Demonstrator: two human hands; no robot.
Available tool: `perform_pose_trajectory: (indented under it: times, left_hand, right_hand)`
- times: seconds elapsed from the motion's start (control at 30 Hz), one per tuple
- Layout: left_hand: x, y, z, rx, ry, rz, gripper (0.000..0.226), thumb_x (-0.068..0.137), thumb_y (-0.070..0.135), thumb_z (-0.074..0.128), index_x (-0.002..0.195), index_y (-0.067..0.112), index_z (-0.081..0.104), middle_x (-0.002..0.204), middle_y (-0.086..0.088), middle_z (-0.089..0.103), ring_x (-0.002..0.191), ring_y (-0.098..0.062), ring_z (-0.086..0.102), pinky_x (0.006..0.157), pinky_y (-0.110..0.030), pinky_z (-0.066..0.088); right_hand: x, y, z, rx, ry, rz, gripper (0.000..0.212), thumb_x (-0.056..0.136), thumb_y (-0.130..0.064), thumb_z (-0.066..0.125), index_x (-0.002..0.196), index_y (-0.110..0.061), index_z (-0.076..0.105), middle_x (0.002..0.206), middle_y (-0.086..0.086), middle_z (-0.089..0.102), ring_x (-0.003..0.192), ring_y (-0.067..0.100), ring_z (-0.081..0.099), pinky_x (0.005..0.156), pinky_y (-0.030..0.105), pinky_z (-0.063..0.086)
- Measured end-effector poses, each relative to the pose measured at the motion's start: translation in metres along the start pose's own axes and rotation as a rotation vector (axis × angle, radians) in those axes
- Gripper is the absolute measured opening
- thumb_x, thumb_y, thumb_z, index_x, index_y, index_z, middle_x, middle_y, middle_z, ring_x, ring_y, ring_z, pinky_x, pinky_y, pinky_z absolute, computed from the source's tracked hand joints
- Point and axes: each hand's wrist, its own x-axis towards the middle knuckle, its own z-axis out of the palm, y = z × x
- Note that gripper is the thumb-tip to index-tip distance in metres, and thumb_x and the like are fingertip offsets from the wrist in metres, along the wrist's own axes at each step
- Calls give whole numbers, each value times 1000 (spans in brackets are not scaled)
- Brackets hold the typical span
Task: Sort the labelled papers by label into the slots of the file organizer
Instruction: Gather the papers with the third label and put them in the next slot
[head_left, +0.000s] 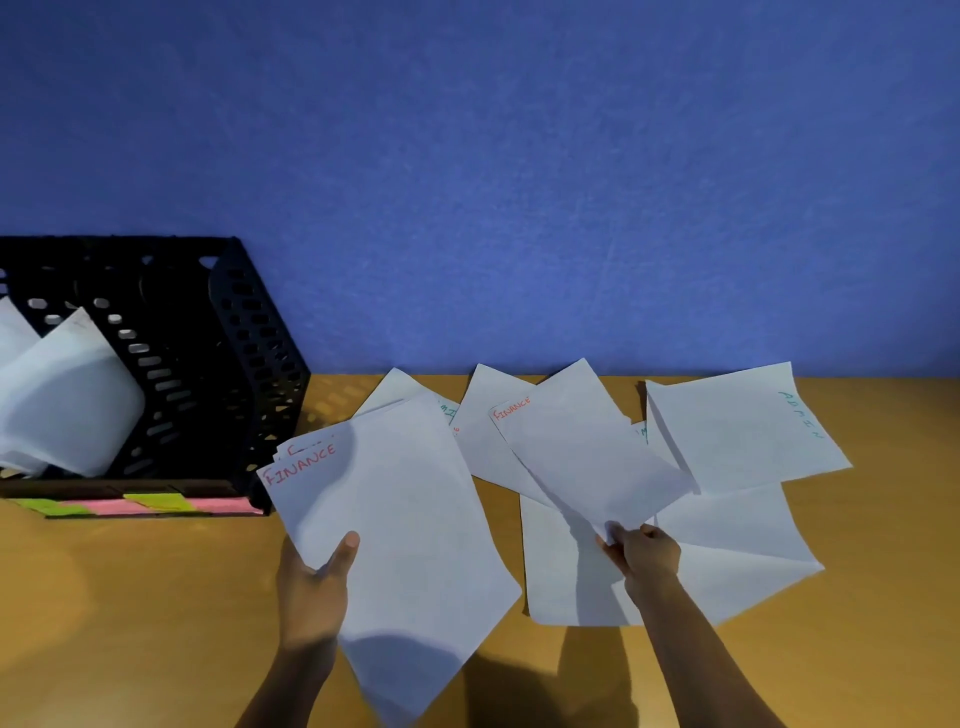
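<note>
My left hand (317, 587) grips a small stack of white sheets (400, 530) by its lower left edge; the top one reads FINANCE in red. My right hand (644, 556) pinches the bottom corner of a single sheet marked FINANCE (582, 447), lifted above the pile. Several more sheets lie spread on the table, one at the right labelled ADMIN in green (743, 426). The black mesh file organizer (249, 364) stands at the left against the wall, with white papers (67, 400) curling out of its left slots. Pink and green sticky labels (156, 504) line its front base.
The wooden table (130, 613) runs up to a blue wall (519, 182) right behind the papers and organizer. Blank-looking sheets (737, 545) lie under my right hand. Bare wood shows at the front left and far right.
</note>
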Motion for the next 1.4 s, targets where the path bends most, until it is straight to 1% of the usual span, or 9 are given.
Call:
perform_pose_trajectory:
  times: [0.3, 0.43, 0.8, 0.9, 1.0, 1.1, 1.27, 1.33, 1.4]
  left_hand:
    - [0, -12, 12, -120, 59, -98, 50, 92, 9, 65, 137, 20, 47, 129, 2, 63, 120, -22, 58, 105, -45, 42]
    - [-5, -14, 23, -179, 81, -131, 40, 93, 7, 62, 129, 21, 52, 115, 14, 65, 114, -17, 59, 94, -29, 46]
    - [-4, -18, 16, -260, 172, -298, 42, 95, 9, 60, 135, 6, 47, 132, -3, 57, 126, -29, 51, 111, -47, 36]
    - [-7, -10, 15, -266, 142, -287, 39, 95, -4, 50, 128, 15, 56, 119, -1, 66, 109, -28, 62, 92, -43, 51]
    - [-12, 2, 12, -310, 123, -246, 40, 97, -6, 45, 123, 21, 60, 107, 7, 69, 96, -20, 65, 73, -34, 53]
    - [-12, 4, 13, -377, 160, -260, 38, 100, -2, 43, 135, 12, 52, 120, -3, 63, 103, -24, 62, 82, -35, 52]
    - [-10, 6, 18, -429, 223, -300, 17, 103, 10, 45, 110, 20, 57, 115, -2, 61, 108, -28, 58, 106, -45, 42]
    - [-12, 8, 20, -426, 220, -309, 15, 103, 14, 46, 103, 24, 58, 107, 5, 64, 117, -28, 54, 108, -47, 39]
    - [-13, 14, 22, -429, 213, -333, 19, 104, 21, 44, 92, 28, 57, 93, 8, 67, 119, -30, 54, 95, -28, 51]
  right_hand:
    - [-75, 12, 13, -5, -270, -85, 16, 91, 6, 59, 82, -3, 50, 67, 15, 51, 46, 21, 42, 44, 28, 42]
    - [-112, 29, 28, -34, -403, -72, 12, 94, 3, 55, 89, -4, 48, 61, 13, 47, 40, 16, 42, 40, 26, 33]
    - [-144, 48, 41, -89, -640, -145, 12, 94, 0, 60, 98, 7, 50, 82, 17, 46, 47, 20, 40, 42, 28, 31]
    - [-146, 59, 39, -223, -683, -170, 20, 94, -2, 61, 108, 9, 52, 79, 20, 55, 49, 24, 38, 43, 28, 35]
    - [-147, 68, 38, -308, -641, -161, 13, 92, -5, 64, 103, 1, 61, 74, 14, 62, 55, 24, 47, 47, 30, 41]
    - [-145, 75, 37, -350, -578, -96, 16, 88, -8, 68, 95, 4, 60, 81, 17, 64, 74, 25, 57, 66, 32, 45]
    - [-143, 81, 39, -337, -572, -30, 9, 96, -13, 58, 97, -8, 65, 61, 5, 57, 67, 21, 53, 66, 26, 43]
    - [-142, 81, 40, -230, -604, 45, 20, 100, -11, 52, 107, -21, 68, 80, 13, 71, 86, 32, 65, 73, 31, 51]
    - [-142, 77, 39, -111, -688, 120, 23, 101, -10, 52, 113, -22, 66, 103, 11, 74, 102, 33, 67, 78, 37, 54]
